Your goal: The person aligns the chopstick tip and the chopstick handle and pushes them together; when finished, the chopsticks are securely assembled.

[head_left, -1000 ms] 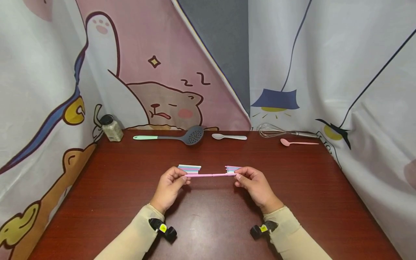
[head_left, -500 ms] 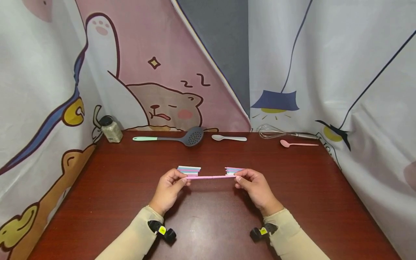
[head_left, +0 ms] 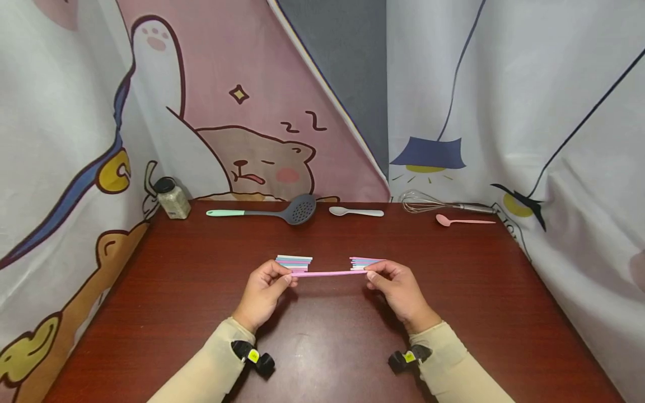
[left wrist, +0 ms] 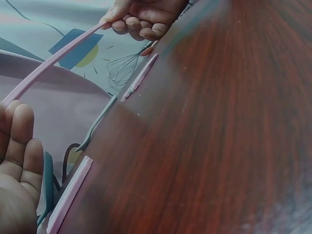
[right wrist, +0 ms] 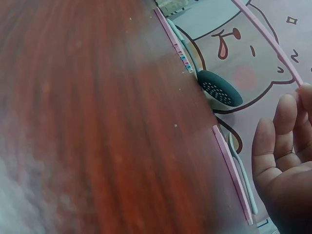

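- Pink and thin, the stick [head_left: 330, 273] is held up above the table [head_left: 322, 341], spanning the gap between the hands.
- The left hand [head_left: 265, 292] pinches its left end between thumb and forefinger.
- The right hand [head_left: 399, 292] pinches the other end likewise; seen from the left wrist, its remaining fingers are curled and off the stick.
- Both stick tips are lost in the fingertips, so where exactly they end is hard to tell.
- Behind the left hand lies the left pile [head_left: 294, 261] of coloured sticks, its near corner covered by fingers.
- The right pile [head_left: 361, 263] is partly hidden by the right hand; how many sticks it has cannot be made out.
- Each wrist view cuts off its own hand's pinch at the frame edge.
- The jar [right wrist: 173, 6] is cropped in the right wrist view.
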Motion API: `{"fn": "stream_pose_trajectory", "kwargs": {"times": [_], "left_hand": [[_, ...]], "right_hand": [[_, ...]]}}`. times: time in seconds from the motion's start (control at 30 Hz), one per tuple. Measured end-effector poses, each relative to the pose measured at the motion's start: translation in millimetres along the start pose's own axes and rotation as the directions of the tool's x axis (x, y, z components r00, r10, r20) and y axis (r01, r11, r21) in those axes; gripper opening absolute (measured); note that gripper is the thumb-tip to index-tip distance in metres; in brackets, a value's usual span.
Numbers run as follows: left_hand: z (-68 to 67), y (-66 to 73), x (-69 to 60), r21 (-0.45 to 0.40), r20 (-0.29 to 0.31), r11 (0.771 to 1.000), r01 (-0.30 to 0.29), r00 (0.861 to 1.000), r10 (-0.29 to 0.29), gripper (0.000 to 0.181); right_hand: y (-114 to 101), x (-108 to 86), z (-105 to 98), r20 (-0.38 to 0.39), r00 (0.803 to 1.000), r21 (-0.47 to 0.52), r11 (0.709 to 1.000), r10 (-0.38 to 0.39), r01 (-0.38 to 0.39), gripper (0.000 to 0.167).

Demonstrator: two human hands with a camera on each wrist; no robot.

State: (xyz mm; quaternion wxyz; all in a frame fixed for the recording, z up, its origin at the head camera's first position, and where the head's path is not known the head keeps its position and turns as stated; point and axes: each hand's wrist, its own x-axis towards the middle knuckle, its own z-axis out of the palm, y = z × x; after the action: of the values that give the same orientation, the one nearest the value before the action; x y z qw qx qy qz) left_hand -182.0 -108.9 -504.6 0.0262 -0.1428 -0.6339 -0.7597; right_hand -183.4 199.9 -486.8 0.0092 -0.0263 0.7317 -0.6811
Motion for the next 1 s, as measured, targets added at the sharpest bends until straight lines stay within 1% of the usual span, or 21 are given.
{"fn": "stream_pose_trajectory", "kwargs": {"times": [0.1,0.23,0.3,0.37,0.43,0.53,0.7,0.77,0.9,1.0], "left_hand": [[0.0,-0.6,0.9,0.009,-0.004,1.0,0.004,1.0,-0.004,0.014],[-2.7,0.6,3.0,0.019,-0.031,1.0,0.008,0.999,-0.007,0.003],[-5.9,1.5,4.7,0.024,-0.048,1.0,0.006,0.999,-0.004,0.003],[-10.7,2.6,6.8,0.031,-0.079,1.0,0.005,0.997,-0.003,0.006],[-17.0,4.0,9.2,0.034,-0.131,0.999,0.006,0.991,-0.002,0.006],[-30.3,5.6,13.6,0.045,-0.22,0.999,0.009,0.975,0.001,0.005],[-54.7,9.6,20.8,0.073,-0.343,0.997,0.019,0.939,0.007,0.007],[-63.3,10.9,23.1,0.087,-0.378,0.996,0.033,0.926,0.003,0.008],[-76.4,12.0,25.8,0.111,-0.434,0.99,0.082,0.901,-0.026,0.007],[-82.8,11.7,26.9,0.135,-0.457,0.984,0.118,0.889,-0.044,0.006]], "right_hand": [[0,0.1,-2,0.011,1.0,-0.011,1.0,0.003,-0.003,0.017],[0,0.9,-4,0.047,0.999,-0.065,0.998,0.007,-0.004,0.022],[1,2.2,-5,0.048,0.999,-0.067,0.998,0.021,-0.018,0.024],[1,3.5,-7,0.038,0.999,-0.049,0.998,0.035,-0.033,0.027],[2,5.3,-9,0.018,0.999,-0.023,0.999,0.047,-0.047,0.028],[4,8.2,-13,0.001,0.998,0.016,0.998,0.057,-0.057,0.029],[5,11.9,-17,-0.009,0.998,0.033,0.997,0.067,-0.066,0.032],[3,12.7,-19,-0.007,0.998,0.025,0.997,0.07,-0.07,0.032],[-1,14.3,-24,-0.006,0.997,0.007,0.997,0.082,-0.082,0.03],[-3,16.0,-29,-0.02,0.995,-0.007,0.995,0.101,-0.102,0.03]]}}
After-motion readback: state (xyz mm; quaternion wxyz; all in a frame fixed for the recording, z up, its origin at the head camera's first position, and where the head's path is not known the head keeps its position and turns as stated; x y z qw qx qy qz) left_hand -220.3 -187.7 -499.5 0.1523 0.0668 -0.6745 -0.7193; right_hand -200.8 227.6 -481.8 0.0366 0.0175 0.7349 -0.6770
